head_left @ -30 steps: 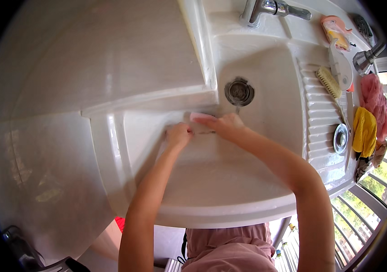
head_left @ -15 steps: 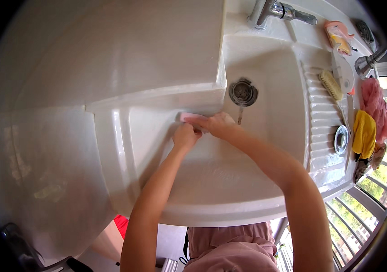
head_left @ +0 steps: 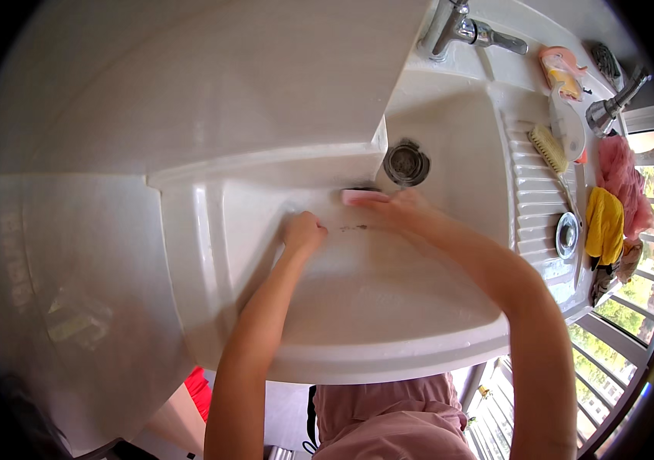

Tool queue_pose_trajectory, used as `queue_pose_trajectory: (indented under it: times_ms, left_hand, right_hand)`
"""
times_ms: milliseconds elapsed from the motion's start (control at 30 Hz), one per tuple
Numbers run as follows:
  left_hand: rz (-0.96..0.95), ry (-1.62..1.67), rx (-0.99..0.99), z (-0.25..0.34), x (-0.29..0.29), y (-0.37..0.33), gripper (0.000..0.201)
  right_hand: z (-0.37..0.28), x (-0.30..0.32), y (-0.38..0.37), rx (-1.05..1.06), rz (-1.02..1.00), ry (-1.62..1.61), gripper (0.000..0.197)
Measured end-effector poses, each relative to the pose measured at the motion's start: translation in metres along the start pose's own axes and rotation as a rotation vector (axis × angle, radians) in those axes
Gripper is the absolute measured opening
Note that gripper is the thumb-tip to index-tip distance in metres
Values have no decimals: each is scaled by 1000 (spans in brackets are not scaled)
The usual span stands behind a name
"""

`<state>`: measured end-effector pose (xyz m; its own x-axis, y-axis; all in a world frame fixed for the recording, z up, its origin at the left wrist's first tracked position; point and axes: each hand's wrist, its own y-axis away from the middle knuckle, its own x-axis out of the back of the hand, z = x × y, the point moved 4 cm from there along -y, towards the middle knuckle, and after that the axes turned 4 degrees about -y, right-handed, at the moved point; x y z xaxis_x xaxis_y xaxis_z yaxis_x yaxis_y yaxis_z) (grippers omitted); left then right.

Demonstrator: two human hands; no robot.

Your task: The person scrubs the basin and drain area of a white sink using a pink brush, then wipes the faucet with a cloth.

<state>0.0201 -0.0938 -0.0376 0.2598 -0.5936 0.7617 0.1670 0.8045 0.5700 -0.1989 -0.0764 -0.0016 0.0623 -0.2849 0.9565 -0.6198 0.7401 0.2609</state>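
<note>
I had the right hand [head_left: 410,207] grasping a pink pad [head_left: 365,198] near the inner corner of the sink [head_left: 388,366], left of the drain [head_left: 407,162]. The left hand [head_left: 304,231] was clenched, contents indeterminable. Dark marks [head_left: 354,228] lay on the sink floor; I judged work there unfinished. I could read no writing.

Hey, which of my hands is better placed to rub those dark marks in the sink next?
Your right, I'd say: the right hand holds the pink item close to the dark marks, while no tool shows in the curled left hand.
</note>
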Motion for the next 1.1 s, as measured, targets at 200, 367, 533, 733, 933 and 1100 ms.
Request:
queue_pose_trajectory:
  times_ms: [200,367,533,733,933,1100]
  left_hand:
    - [334,-88,-46,4,14,-4,16]
    - [186,-79,-12,14,26,10,18]
    - [119,-179,-17,9,17,7,18]
    - [104,-40,58,12,12,11,19]
    - [121,-78,-111,41,18,14,23]
    - [134,-153,-176,41,8,14,24]
  right_hand:
    - [-11,1,-23,70,-142,61,77]
    - [-31,5,-20,-48,-41,-1,66]
    - [28,-25,11,-46,-206,-8,65]
    - [-63,-17,-40,-125,-28,-28,73]
    - [50,-17,58,-703,-25,-544,57]
    - [4,-58,41,-1247,-46,-1274,52]
